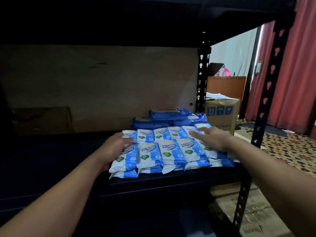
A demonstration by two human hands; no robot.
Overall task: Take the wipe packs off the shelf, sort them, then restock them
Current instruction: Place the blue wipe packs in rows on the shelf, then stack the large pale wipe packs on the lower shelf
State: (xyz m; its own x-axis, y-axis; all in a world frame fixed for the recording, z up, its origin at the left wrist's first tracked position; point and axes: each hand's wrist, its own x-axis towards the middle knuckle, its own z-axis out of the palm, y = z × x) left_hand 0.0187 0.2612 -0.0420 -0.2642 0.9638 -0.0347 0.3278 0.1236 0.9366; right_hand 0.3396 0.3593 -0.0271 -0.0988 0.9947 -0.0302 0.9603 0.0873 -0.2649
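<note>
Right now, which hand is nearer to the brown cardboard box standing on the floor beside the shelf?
Right. The right hand rests flat on the white wipe packs at their right end, just left of the cardboard box. The left hand holds the stack's far left end.

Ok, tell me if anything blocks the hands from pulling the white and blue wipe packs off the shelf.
Nothing visible does. The left hand already touches the left end of the white and blue wipe packs, the right hand lies on their right end, and the shelf edge in front is open. The dark blue packs sit behind.
</note>
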